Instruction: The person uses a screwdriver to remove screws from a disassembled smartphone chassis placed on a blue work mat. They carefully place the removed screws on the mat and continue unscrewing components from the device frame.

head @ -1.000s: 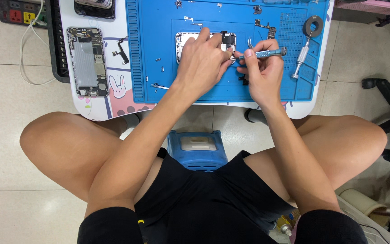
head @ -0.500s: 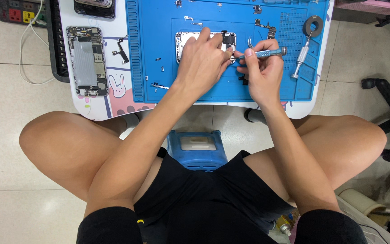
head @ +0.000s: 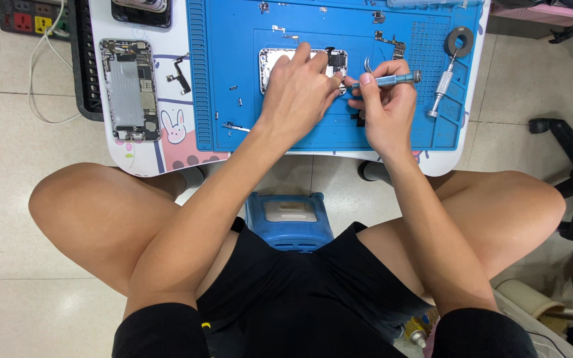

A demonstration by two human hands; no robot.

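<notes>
Opened phone (head: 274, 61): lay flat on the blue mat (head: 233, 99), largely beneath the left hand (head: 298, 93), its pale back showing to that hand's outer side. Left hand rested palm down on it, fingers together and bent, pressing the phone to the mat.

Screwdriver (head: 387, 81): slim, blue-grey handle, lying almost level, clamped between thumb and fingers of the right hand (head: 382, 106); its tip pointed towards the left hand's fingertips, over the phone's edge. Whether the tip touched the phone could not be told.

Tweezers (head: 369, 65): small, metal, just beyond the right hand's knuckles.

Second screwdriver (head: 443, 86): silver handle, on the mat to the outer side of the right hand, apart from it.

Ring (head: 459, 41): dark, round, beyond that screwdriver's end, near the mat's far corner.

Loose small parts and screws: scattered on the mat to the outer side of the left hand.

Second opened phone (head: 128, 89): insides up, on the white surface (head: 174, 142), well to the outer side of the left hand.

Power strip (head: 28, 20): on the floor beyond the surface.

Blue stool (head: 289, 219): between the knees, below both forearms.
</notes>
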